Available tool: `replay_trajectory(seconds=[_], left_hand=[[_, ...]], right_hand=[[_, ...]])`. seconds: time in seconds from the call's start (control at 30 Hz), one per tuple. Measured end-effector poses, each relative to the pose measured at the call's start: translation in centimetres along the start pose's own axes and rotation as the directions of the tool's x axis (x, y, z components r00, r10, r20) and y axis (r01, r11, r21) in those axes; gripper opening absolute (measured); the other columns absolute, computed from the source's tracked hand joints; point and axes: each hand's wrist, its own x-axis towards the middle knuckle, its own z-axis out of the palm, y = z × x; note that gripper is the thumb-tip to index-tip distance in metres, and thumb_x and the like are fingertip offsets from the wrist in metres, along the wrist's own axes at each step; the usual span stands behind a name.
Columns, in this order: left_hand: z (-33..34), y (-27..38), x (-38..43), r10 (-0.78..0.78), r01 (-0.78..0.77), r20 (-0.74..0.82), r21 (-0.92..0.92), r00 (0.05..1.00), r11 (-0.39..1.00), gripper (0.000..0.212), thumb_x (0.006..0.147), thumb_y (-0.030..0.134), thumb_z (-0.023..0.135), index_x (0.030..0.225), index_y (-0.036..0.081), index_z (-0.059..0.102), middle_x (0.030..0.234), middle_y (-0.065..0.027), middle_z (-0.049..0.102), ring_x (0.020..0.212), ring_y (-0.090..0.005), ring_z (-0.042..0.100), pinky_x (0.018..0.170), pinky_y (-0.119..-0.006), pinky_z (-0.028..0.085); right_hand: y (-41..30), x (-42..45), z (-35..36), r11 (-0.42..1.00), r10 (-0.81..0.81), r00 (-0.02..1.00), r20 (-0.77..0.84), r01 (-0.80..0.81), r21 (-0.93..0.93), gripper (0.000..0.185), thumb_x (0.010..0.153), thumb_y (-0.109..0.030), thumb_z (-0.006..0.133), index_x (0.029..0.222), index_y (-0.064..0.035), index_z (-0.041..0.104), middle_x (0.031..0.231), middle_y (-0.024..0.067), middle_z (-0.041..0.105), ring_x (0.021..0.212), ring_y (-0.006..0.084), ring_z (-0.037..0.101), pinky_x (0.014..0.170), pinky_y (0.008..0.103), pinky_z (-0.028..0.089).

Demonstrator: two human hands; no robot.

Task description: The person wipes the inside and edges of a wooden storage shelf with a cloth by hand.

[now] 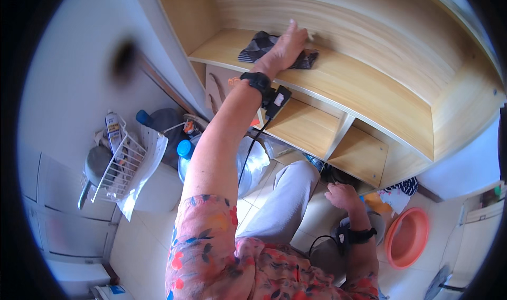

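Note:
On the upper shelf of a wooden cabinet (356, 84) lies a dark checked cloth (259, 46). My left hand (291, 46) is over this cloth, its thumb or a finger raised; its underside is hidden, so whether it grips anything cannot be told. Lower down, near the cabinet's bottom edge and beside my knee, my right hand (343, 195) has its fingers curled, and dark items (336, 176) lie in the shade just beyond it. Both wrists wear black straps with small cabled devices.
At the left stand a white wire rack (119, 169) with a pan (99, 163) and a large clear water bottle (253, 165) with a blue cap. Below the upper shelf are divided compartments, one holding a cardboard piece (218, 82). Pink basins (408, 238) rest on the tiled floor at right.

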Motion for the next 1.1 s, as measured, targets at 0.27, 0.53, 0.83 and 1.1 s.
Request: replay_trajectory(seconds=[0.27,0.53,0.83,1.1], left_hand=[[1.5,-1.0,0.1,0.086,-0.012,-0.226,0.31,0.97,0.951,0.068,0.091,0.057,0.017,0.102,-0.003,0.047,0.101,-0.011,0.05,0.092,-0.0193,0.044,0.085,-0.031,0.033],[3.0,-0.1,-0.9,0.033,-0.007,-0.278,0.095,0.96,0.995,0.078,0.09,0.06,0.019,0.123,-0.007,0.04,0.12,-0.0163,0.045,0.105,-0.0224,0.042,0.092,-0.032,0.031],[3.3,0.6,-0.2,-0.043,0.023,-0.266,-0.08,0.963,0.997,0.083,0.088,0.061,0.016,0.135,-0.007,0.018,0.142,-0.0222,0.019,0.133,-0.0297,0.018,0.109,-0.037,0.012],[6.0,1.1,0.0,-0.107,0.069,-0.121,-0.279,0.987,0.958,0.052,0.09,0.049,0.032,0.108,0.002,0.045,0.105,-0.0155,0.047,0.105,-0.0295,0.042,0.095,-0.037,0.029]], right_hand=[[0.3,0.5,0.7,0.998,0.059,0.996,0.065,-0.058,-0.027,0.032,0.08,-0.029,0.045,0.092,-0.0022,0.057,0.091,0.0194,0.061,0.088,0.0353,0.058,0.078,0.045,0.046],[0.3,1.7,1.5,0.999,0.006,1.0,0.024,-0.005,-0.045,0.029,0.079,-0.027,0.045,0.083,-0.0023,0.058,0.089,0.0173,0.062,0.088,0.0334,0.058,0.074,0.0429,0.048],[0.7,1.9,1.5,0.994,-0.048,0.998,0.032,0.051,-0.099,0.023,0.08,-0.025,0.045,0.081,-0.0061,0.059,0.087,0.0109,0.061,0.084,0.0282,0.06,0.07,0.0397,0.049],[0.7,1.7,1.3,1.0,0.02,1.0,0.022,-0.019,-0.017,0.026,0.076,-0.027,0.051,0.077,-0.0048,0.065,0.083,0.0146,0.064,0.079,0.0305,0.062,0.067,0.0414,0.05]])
